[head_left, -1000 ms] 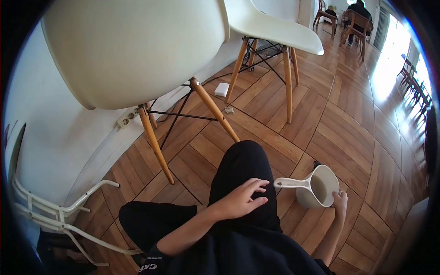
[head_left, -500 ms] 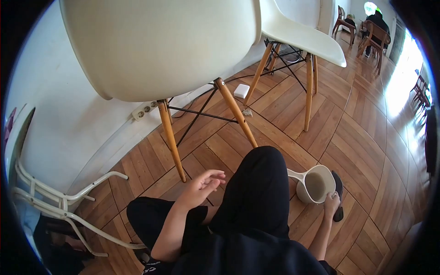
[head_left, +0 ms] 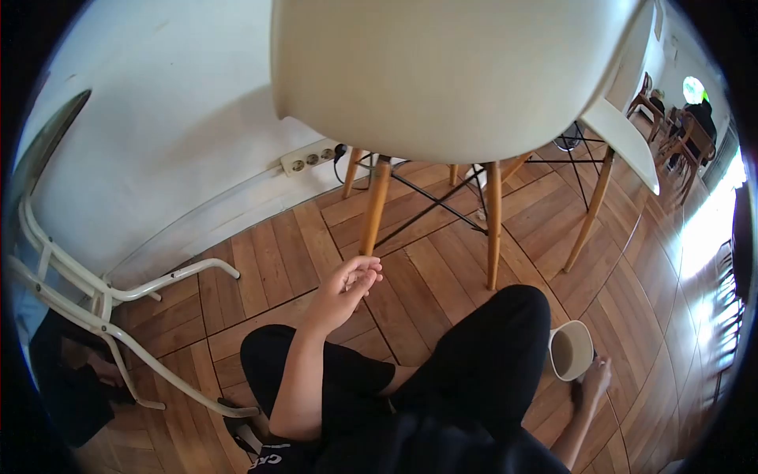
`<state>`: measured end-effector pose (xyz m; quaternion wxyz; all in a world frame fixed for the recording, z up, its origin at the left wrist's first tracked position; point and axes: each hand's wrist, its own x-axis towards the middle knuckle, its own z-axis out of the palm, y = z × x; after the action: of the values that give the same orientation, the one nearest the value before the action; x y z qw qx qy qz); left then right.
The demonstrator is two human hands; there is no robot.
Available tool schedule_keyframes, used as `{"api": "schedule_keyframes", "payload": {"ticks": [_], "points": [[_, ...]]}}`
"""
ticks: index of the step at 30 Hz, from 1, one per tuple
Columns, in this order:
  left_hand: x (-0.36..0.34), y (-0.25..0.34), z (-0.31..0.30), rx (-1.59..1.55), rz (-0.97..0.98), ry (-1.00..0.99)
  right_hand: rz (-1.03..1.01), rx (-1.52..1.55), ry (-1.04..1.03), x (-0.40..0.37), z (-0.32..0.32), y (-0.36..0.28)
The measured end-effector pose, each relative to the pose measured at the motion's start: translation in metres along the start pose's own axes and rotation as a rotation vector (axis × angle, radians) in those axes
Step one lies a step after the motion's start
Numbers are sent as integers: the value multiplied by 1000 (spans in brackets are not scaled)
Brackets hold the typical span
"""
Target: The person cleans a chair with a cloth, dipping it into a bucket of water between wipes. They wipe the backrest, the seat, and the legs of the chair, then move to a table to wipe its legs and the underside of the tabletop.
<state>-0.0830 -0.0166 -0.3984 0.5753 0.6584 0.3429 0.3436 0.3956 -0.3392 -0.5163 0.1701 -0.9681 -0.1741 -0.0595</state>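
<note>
**Left hand lifted forward, jug now half hidden by the knee**

Since the earlier frames the left hand [head_left: 347, 288] is raised off the leg and carried forward toward the wooden legs of the white shell chair [head_left: 458, 71]. The view is swung left toward the wall. The plastic jug [head_left: 570, 350] is therefore seen low at the right, partly behind the right knee [head_left: 513, 332].

The left hand is held in the air with its fingers loosely curled, and nothing is gripped. The right hand [head_left: 594, 379] is laid against the jug's near rim. Whether the rim is pinched or only touched cannot be told.

The jug is stood upright on the parquet floor [head_left: 426, 268], just beside the knee. A spill is judged the main risk. The jug could be tipped by a shift of that knee or by a push at the rim, and the wood would be wetted. The socket strip [head_left: 309, 158] on the wall is well apart from it.

The jug is seen as cream, smooth and thin-walled, with a round open mouth. Cloudy greyish water is held inside. Its handle is hidden.
</note>
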Motion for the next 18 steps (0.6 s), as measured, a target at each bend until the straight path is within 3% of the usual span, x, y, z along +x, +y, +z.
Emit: {"api": "schedule_keyframes", "payload": {"ticks": [3, 5, 7, 11, 13, 16, 18], "points": [[5, -20, -14, -69, -36, 103, -54, 78, 103, 5, -44, -63], [11, -42, -19, -132, -63, 162, -293, 491, 143, -12, -78, -143], [18, -65, -26, -205, -142, 278, -502, 1012, -8, -24, -77, -216], [24, -102, -37, -159, -147, 316, -1119, 559, -7, -107, -88, -355], [22, -108, -41, -41, -182, 332, -1527, 658, 66, -134, -80, -405], [17, -109, -45, -23, -122, 348, -1672, 645, 174, -156, -76, -453], [14, -112, -45, 3, -118, 348, -1837, 500, 530, -158, -70, -475]]}}
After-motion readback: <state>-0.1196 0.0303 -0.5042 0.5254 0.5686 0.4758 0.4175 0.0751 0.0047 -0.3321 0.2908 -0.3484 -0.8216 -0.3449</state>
